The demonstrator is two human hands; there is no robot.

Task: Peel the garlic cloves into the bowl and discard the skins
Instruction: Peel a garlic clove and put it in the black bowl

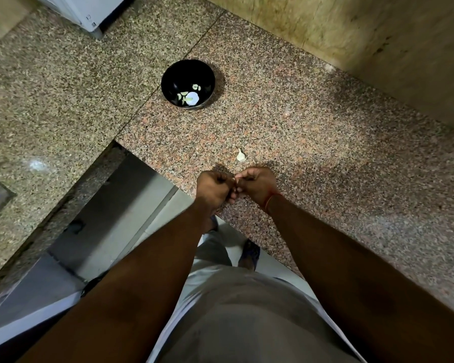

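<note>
A black bowl (188, 83) stands on the granite counter (312, 153), with a few pale peeled cloves (192, 96) in its bottom. Nearer to me a single unpeeled garlic clove (241, 155) lies on the counter. Just below it my left hand (212, 191) and my right hand (258, 186) meet above the counter's front edge, fingers curled. Between their fingertips they pinch a small garlic clove (233, 179), of which only a pale sliver shows. A red thread circles my right wrist.
A tiled wall (364, 35) rises behind the counter at the right. A white appliance (84, 11) stands at the far left corner. The counter steps in an L, with open floor (121, 218) below at the left. My feet show beneath the edge.
</note>
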